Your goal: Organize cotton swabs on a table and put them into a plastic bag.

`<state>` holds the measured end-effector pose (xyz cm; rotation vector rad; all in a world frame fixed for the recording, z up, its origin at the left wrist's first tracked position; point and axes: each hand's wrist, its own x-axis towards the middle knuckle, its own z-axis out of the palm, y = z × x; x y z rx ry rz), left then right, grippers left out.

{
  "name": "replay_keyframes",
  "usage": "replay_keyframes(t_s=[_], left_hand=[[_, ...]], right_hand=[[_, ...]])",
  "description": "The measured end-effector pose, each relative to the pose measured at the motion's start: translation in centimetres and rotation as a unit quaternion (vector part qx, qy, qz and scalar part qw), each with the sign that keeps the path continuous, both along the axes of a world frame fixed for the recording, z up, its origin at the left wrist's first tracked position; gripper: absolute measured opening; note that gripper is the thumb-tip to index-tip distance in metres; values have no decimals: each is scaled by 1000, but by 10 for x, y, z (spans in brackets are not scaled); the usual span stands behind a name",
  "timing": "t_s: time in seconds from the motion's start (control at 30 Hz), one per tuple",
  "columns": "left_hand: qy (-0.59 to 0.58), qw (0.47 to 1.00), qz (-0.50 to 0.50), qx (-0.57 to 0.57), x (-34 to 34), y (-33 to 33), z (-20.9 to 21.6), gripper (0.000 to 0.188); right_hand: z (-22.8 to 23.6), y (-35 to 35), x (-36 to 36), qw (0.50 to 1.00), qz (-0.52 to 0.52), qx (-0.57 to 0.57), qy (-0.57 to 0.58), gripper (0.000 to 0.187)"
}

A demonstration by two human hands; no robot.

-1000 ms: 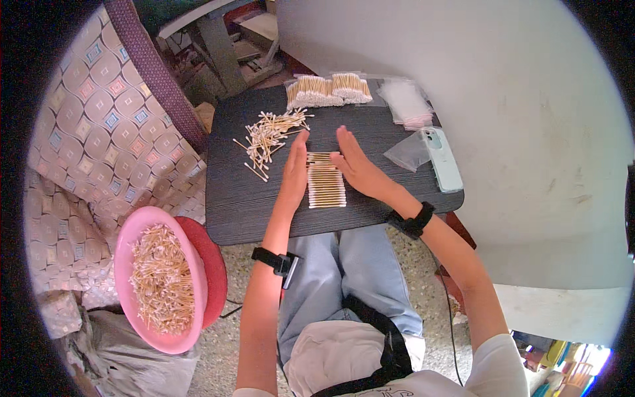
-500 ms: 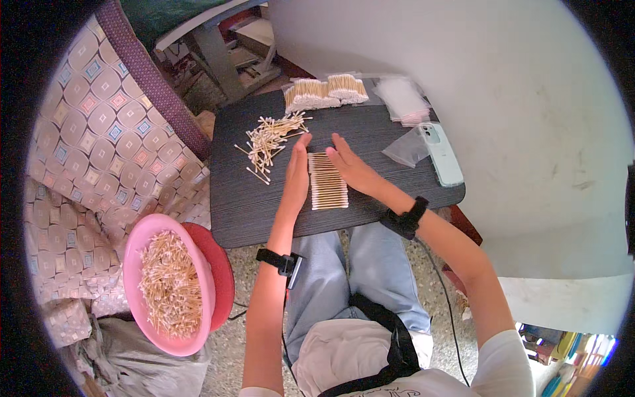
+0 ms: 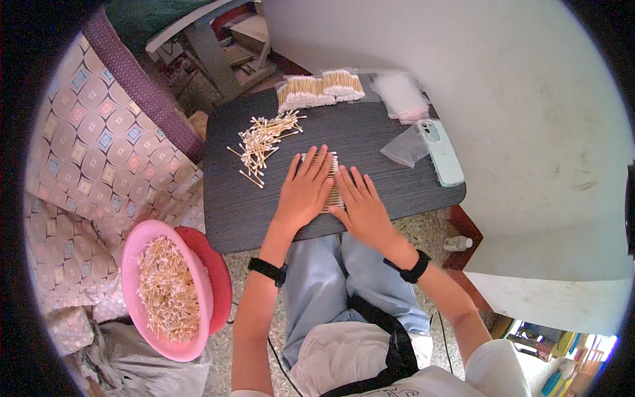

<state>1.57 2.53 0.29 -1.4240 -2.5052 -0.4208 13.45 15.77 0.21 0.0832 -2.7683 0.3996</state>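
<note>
A neat row of cotton swabs (image 3: 334,198) lies side by side on the dark table (image 3: 251,215), mostly covered by my hands. My left hand (image 3: 304,193) rests flat over its left part, fingers spread and pointing away from me. Palm down, my right hand (image 3: 366,210) lies across the row's right side and the tabletop beside it, with its fingers also stretched out. Neither hand grips anything. Beyond the left hand is a loose, jumbled heap of cotton swabs (image 3: 263,140).
Packed bundles of swabs (image 3: 319,90) stand at the table's far edge, beside a stack of clear bags (image 3: 401,96). A single clear bag (image 3: 405,147) and a pale phone (image 3: 442,154) lie at right. A pink basin (image 3: 205,301) full of swabs sits on a red stool (image 3: 221,284) at lower left.
Both hands have gone from standing on edge along the row's sides to lying flat, palms down, over it. They have also come nearer to me.
</note>
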Motion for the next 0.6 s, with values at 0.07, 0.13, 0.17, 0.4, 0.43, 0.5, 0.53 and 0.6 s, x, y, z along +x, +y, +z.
replay_keyframes(t_s=[0.07,0.13,0.17,0.4,0.43,0.5,0.53,0.6], left_hand=[[-3,1000,-1,5,0,-1,0,48],[0,1000,2,-2,0,-1,0,47],[1,1000,3,-5,0,-1,0,47],[10,1000,5,-2,2,1,1,45],[10,1000,4,-1,1,0,1,44],[-2,1000,4,-10,1,-1,0,45],[-13,1000,4,-20,2,-1,3,45],[-26,999,2,-26,2,-1,4,46]], right_hand=[[-1,-3,-1,1000,-17,8,14,64],[0,-5,-4,999,-33,-3,28,59],[-1,-5,-5,999,-38,-14,33,57],[-2,-5,-11,993,-51,-72,77,40],[-3,-5,-11,992,-50,-76,85,38],[-2,-5,-13,991,-49,-91,82,37],[-1,-5,-13,991,-49,-98,80,36],[-3,-2,-15,991,-47,-101,79,35]])
